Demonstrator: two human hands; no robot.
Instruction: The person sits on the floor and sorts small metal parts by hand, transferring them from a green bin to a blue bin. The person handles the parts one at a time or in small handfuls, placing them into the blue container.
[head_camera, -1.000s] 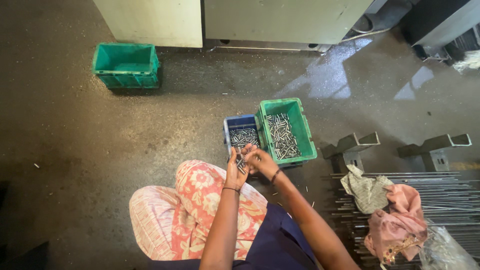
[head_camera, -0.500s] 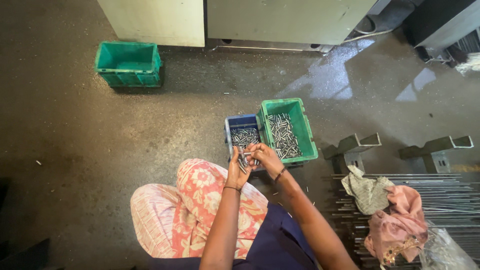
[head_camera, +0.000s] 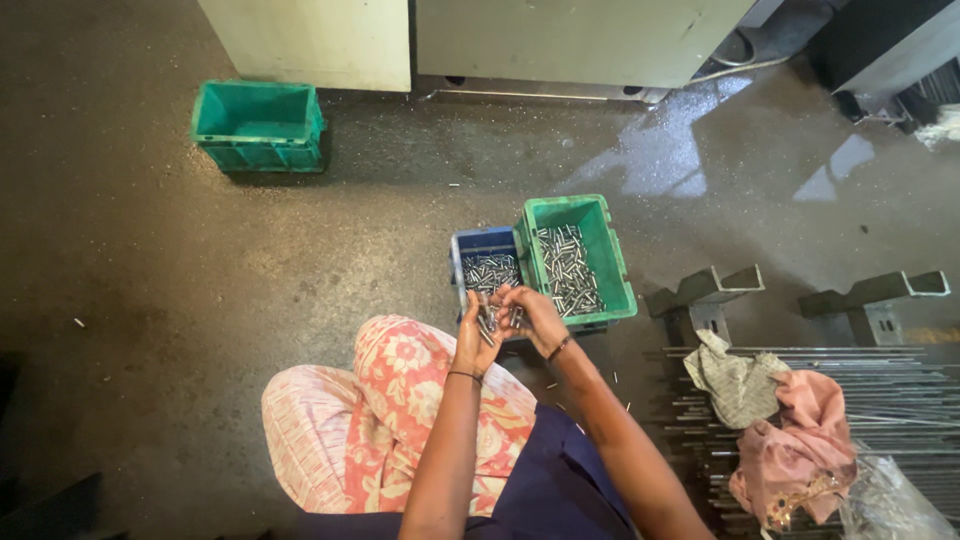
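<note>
The concrete floor (head_camera: 200, 300) carries every item in view. Along its far edge stand pale machine cabinets (head_camera: 480, 40); a lone green crate (head_camera: 258, 125) sits near the far-left corner, well apart from the work area. The broad left portion of the floor between that crate and the seated person is open. At the right edge, two grey metal brackets (head_camera: 790, 300) stand beside a stack of long steel rods (head_camera: 890, 400), with crumpled cloths (head_camera: 780, 430) lying on the rods, so room on that side is restricted. At the centre, a small blue bin (head_camera: 468, 250) and a larger green bin (head_camera: 612, 270) stand touching side by side, both holding short metal pins. The left hand (head_camera: 475, 340) is cupped palm-up and holds a bundle of metal pins (head_camera: 490, 320). The right hand (head_camera: 535, 318) is curled with fingertips closed on the same bundle. Both hands meet just at the near edge of the blue bin, above the person's floral-clothed knee (head_camera: 400, 400). A few loose pins lie on the floor beside the right forearm.
</note>
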